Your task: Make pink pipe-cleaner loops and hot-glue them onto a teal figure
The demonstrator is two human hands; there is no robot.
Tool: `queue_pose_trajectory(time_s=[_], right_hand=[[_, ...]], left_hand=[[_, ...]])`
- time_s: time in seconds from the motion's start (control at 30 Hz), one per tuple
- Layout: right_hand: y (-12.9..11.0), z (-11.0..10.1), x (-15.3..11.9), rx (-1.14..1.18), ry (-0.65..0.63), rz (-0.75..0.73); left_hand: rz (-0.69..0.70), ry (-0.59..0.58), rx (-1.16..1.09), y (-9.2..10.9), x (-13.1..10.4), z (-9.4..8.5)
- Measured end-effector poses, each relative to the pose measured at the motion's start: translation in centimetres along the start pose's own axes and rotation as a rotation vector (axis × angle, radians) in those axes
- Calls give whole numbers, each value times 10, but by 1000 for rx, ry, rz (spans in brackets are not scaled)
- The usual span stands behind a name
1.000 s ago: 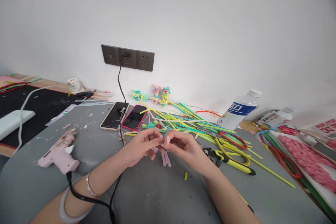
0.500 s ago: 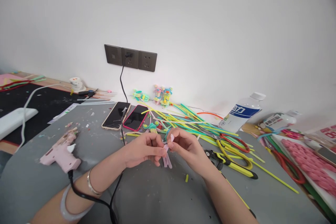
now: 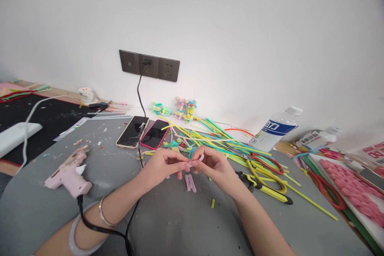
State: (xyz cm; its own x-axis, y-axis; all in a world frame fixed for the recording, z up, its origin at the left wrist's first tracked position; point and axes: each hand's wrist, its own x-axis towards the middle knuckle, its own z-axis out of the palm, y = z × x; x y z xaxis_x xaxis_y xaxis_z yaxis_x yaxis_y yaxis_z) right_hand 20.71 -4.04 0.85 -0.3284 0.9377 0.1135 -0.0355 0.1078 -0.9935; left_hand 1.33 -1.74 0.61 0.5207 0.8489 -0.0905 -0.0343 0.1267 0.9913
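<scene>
1. Pinching fingertips of the left hand (image 3: 163,164) and right hand (image 3: 214,168) cover most of the lilac strip (image 3: 191,163); its full shape cannot be told.
2. Just beyond the left hand, the small yellow-green figure (image 3: 174,146) is partly covered.
3. The right hand hides part of the head of the yellow-handled pliers (image 3: 270,192).
4. The near edge cuts off both forearms and the black cord (image 3: 102,228).
5. The left edge crops the white power strip (image 3: 18,138).
6. At far right, the red-lettered package (image 3: 371,154) is cropped, its lettering blurred.
7. Dark specks on the grey table (image 3: 171,228) are too small to identify.
</scene>
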Motion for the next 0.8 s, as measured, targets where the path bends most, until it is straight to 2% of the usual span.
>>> queue_pose_trajectory(time_s=[0.23,0.57,0.67,0.8], right_hand=[[-1,0,0,17,65,16],[2,1,1,73,120,46],[2,3,1,90,112,23],[0,5,1,104,54,42]], left_hand=[[-46,-69,-107,-8,3,-4],[82,4,-25,-5,1,-1],[48,9,-73,-5,0,-2],[-15,-62,-100,-1,0,-3]])
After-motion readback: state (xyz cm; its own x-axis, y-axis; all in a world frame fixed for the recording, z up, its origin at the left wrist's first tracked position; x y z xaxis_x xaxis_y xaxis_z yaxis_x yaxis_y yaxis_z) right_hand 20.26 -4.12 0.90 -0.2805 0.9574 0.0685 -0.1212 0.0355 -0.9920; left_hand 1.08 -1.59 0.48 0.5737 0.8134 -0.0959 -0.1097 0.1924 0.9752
